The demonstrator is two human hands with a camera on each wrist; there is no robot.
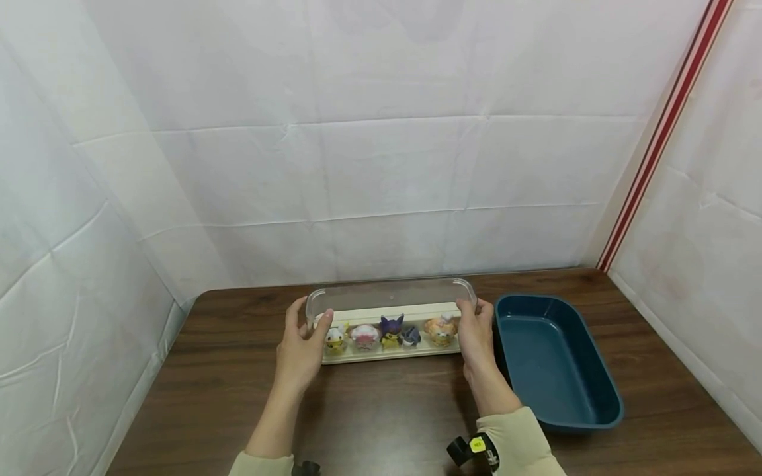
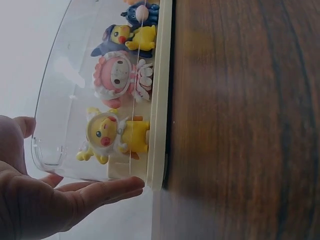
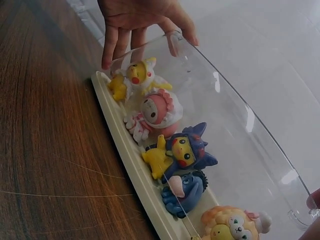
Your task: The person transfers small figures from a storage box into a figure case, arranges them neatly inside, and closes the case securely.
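Note:
A clear plastic cover (image 1: 389, 294) stands over a row of several small figurines on a long cream base (image 1: 387, 354) on the wooden table. My left hand (image 1: 311, 314) grips the cover's left end, thumb in front and fingers behind. My right hand (image 1: 473, 311) grips the right end the same way. The left wrist view shows the left hand (image 2: 82, 152) beside a yellow figurine (image 2: 117, 135) and a pink one (image 2: 120, 77). In the right wrist view a purple-hatted figurine (image 3: 180, 150) sits mid-row, and the left hand (image 3: 150, 50) holds the far end.
A dark blue tray (image 1: 536, 357) with nothing in it lies just right of the base, close to my right wrist. White cloth walls close in the back and both sides. Bare dark wooden tabletop (image 1: 381, 410) stretches in front of the base.

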